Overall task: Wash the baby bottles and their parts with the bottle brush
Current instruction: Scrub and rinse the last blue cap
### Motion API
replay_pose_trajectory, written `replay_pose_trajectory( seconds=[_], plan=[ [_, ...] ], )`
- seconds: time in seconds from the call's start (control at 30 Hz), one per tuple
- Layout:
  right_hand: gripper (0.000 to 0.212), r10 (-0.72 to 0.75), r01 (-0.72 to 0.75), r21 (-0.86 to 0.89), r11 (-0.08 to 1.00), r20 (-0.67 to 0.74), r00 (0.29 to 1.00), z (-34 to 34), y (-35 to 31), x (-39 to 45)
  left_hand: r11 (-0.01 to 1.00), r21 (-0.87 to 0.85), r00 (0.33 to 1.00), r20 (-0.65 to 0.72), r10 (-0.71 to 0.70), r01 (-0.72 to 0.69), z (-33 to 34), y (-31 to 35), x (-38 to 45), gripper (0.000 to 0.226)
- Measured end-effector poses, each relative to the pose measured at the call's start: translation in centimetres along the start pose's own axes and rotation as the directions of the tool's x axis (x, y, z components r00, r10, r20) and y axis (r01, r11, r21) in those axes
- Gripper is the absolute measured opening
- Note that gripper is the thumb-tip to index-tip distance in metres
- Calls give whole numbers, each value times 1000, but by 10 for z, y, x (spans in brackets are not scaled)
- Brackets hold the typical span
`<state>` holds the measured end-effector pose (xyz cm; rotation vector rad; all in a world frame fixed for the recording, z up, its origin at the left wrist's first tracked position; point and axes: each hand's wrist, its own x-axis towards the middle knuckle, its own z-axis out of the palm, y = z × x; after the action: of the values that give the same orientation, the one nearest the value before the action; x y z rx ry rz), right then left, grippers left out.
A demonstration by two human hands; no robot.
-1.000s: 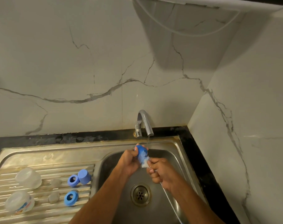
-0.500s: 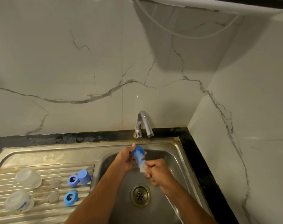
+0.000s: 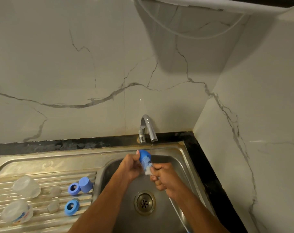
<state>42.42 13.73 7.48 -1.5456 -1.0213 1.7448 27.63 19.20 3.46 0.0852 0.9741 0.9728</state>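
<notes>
Over the steel sink basin, my left hand grips a blue bottle cap just under the thin stream from the tap. My right hand holds the bottle brush, whose white-and-blue bristles press into the cap's open side; its handle runs down behind my right forearm. On the ribbed drainboard lie two clear bottles, two blue collar rings, another blue cap and two clear teats.
A drain strainer sits in the basin floor. A black counter strip borders the sink at the back and right. Marble-patterned walls close the corner, and a white fixture with a cable hangs overhead.
The cap and brush have shifted slightly within my hands under the stream; the bristles sit deeper against the cap. Drainboard items have not moved.
</notes>
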Motion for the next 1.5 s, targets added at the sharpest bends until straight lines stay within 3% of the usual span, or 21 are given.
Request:
replay_pose_trajectory(
  seconds=[0.1,0.2,0.27,0.37,0.5,0.7,0.9,1.03,1.1,1.2,1.27,1.33,1.43,1.5],
  plan=[
    [21,-103,81,-212,974,-95,990,-9,2,1,986,163,998,-43,38,-30,-7,9,7,41],
    [19,-282,187,-521,833,-109,953,-1,5,9,981,190,998,-40,38,-29,1,9,5,31],
    [20,-300,172,-621,765,-105,948,10,7,10,983,179,998,-43,41,-33,9,7,3,32],
    [23,-296,227,-464,856,-82,952,13,9,2,991,134,997,-63,39,-31,10,9,3,41],
    [21,-125,102,-209,973,-101,987,9,-3,-6,999,52,998,-61,11,-8,12,8,-1,34],
    [19,-46,46,-101,994,-4,999,5,-1,-9,999,-44,999,-51,17,-19,3,10,2,35],
    [19,-18,18,-16,1000,-28,999,0,1,-2,1000,-9,999,-39,-16,15,13,1,-7,44],
    [20,-175,143,-262,954,-102,979,-11,1,-6,986,168,997,-66,26,-15,4,9,3,32],
    [20,-309,217,-475,853,-124,943,-9,4,4,982,187,998,-53,26,-15,4,5,3,30],
    [21,-350,175,-667,724,-137,927,1,14,16,986,168,999,-37,12,-5,15,0,-3,21],
    [20,-338,203,-576,792,-136,931,6,14,13,986,164,998,-54,11,-2,20,0,-2,22],
    [20,-276,224,-341,913,-113,954,6,11,4,992,127,998,-67,2,7,18,3,-2,26],
    [20,-109,100,-94,991,-101,989,3,3,-3,998,62,999,-28,-28,30,15,8,-3,33],
    [21,-39,35,-37,999,-102,994,3,0,5,998,44,999,-15,-36,37,16,4,-7,34]
  ],
)
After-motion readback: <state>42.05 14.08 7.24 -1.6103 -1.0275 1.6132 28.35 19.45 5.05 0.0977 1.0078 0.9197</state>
